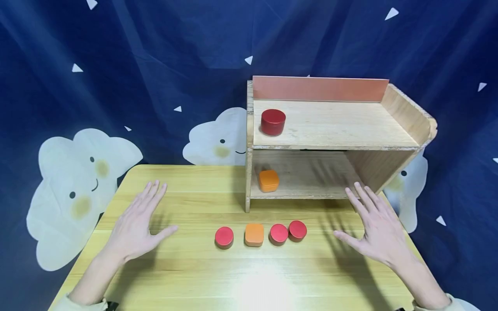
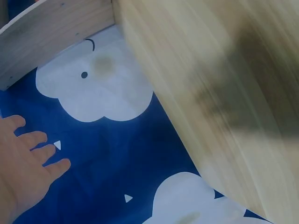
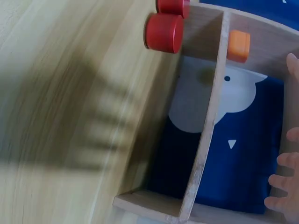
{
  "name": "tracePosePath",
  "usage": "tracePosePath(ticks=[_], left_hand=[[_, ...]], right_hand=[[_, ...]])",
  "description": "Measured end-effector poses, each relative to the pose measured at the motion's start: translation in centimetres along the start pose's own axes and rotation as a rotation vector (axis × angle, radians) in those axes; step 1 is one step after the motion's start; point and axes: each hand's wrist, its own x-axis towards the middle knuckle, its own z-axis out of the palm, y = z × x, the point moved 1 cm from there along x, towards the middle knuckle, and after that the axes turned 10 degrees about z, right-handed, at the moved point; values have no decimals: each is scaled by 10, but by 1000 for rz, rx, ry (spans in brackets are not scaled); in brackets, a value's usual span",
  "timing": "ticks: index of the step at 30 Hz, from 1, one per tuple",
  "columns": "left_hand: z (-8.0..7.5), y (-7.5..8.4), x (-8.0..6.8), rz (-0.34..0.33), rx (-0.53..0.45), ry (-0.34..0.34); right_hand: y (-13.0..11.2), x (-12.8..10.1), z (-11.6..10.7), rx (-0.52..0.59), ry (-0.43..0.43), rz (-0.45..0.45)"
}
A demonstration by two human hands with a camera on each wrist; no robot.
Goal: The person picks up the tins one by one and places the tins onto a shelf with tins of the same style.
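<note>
In the head view my left hand [image 1: 136, 229] hovers over the left side of the table, fingers spread and holding nothing. My right hand [image 1: 377, 231] is likewise spread and bare, over the right side, before the shelf's lower right corner. Between them a row of small containers stands on the table: a red round tin [image 1: 224, 237], an orange rounded-square tin [image 1: 254, 234], and two more red round tins, one [image 1: 278, 234] close beside the other [image 1: 297, 230]. A larger red round tin [image 1: 273, 122] sits on the shelf's upper board, and an orange tin [image 1: 269, 180] on its lower board.
A two-level wooden shelf [image 1: 330, 125] with a pinkish back strip stands at the table's back right. Behind the wooden table [image 1: 194, 194] hangs a dark blue curtain [image 1: 155, 86] with white clouds and triangles. Light glares off the table's front middle.
</note>
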Motion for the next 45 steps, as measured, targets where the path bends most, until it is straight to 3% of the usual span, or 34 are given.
tracePosePath(ticks=[7, 12, 19, 25, 33, 45], left_hand=[[-4, -1, 8, -53, -146, 17], [-2, 1, 16, -75, -252, 90], [12, 7, 36, -23, -431, 226], [25, 14, 60, 22, -654, 278], [35, 24, 91, 88, -773, 275], [38, 44, 138, 47, -932, 174]], right_hand=[[-10, 0, 5, 51, -39, -12], [-13, 1, 16, 79, -65, -30], [-18, 2, 32, 111, -42, -100], [-22, 4, 45, 141, -66, -128], [-25, 2, 64, 173, -109, -148], [-25, 1, 85, 210, -180, -155]])
